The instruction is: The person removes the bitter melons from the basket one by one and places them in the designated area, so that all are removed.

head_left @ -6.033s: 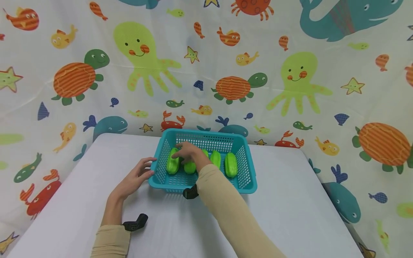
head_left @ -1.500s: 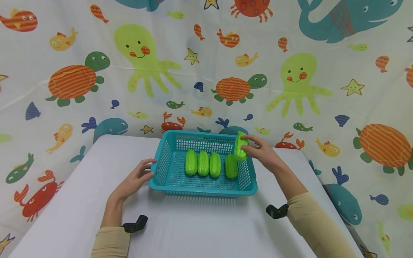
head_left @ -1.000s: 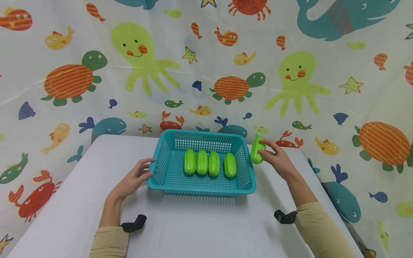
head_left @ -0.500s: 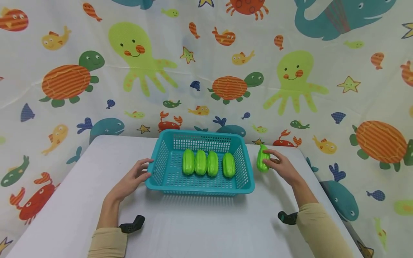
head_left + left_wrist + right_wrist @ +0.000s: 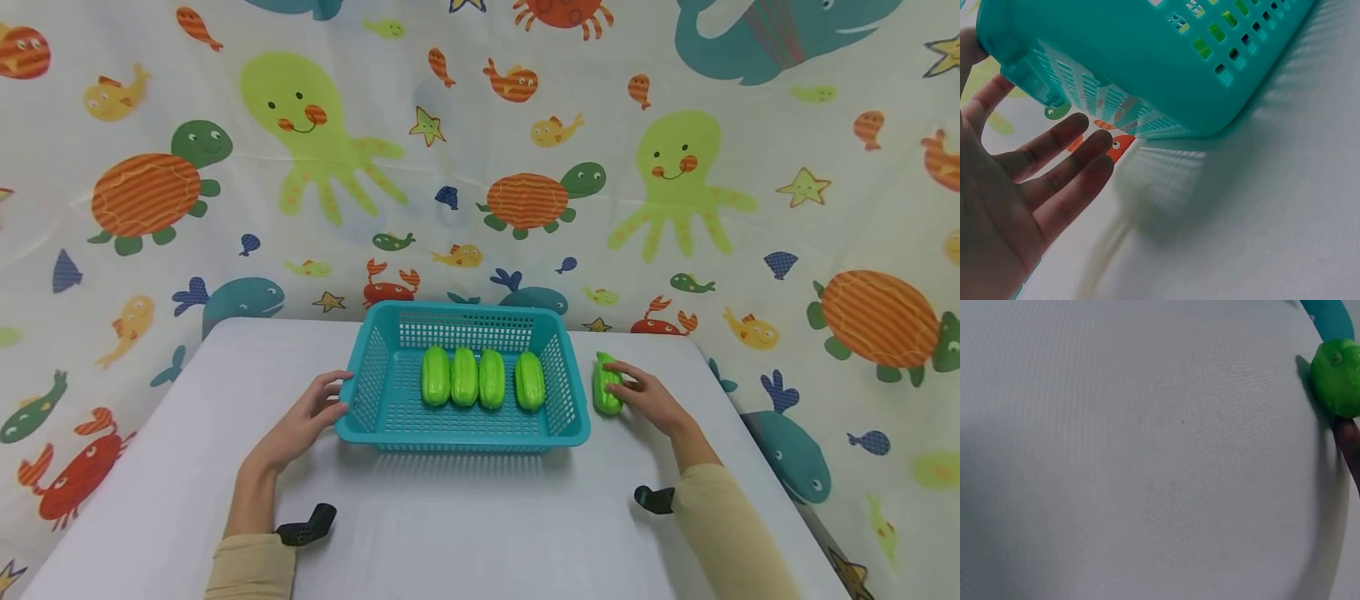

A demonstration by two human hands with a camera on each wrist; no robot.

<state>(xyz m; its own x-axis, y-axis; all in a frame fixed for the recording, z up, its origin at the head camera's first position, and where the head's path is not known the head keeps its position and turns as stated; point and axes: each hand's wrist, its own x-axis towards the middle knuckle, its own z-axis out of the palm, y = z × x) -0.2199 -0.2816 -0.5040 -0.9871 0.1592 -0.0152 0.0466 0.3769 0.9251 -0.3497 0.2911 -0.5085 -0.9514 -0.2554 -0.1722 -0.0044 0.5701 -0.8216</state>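
Note:
A bright green, ridged gourd-like vegetable (image 5: 604,393) with a short stem lies on the table just right of the basket. My right hand (image 5: 654,402) holds it from its right side, thumb and fingertips against it. In the right wrist view, the rounded end of the gourd-like vegetable (image 5: 1337,380) shows at the right edge with a finger below it. The turquoise basket (image 5: 465,440) holds several similar vegetables (image 5: 464,379), one of them (image 5: 529,382) set slightly apart. At its left wall, my left hand (image 5: 298,423) touches the rim with relaxed fingers (image 5: 1063,203).
The white table (image 5: 450,525) extends around the basket on all sides. Directly behind it hangs a cloth (image 5: 480,150) printed with sea animals. A black wrist camera (image 5: 307,527) is strapped to the left wrist, and another camera (image 5: 654,500) to the right.
My right hand has carried a gourd-like vegetable from the basket's left part, over the right rim and down onto the table. My left hand stays at the rim; the view shifts slightly.

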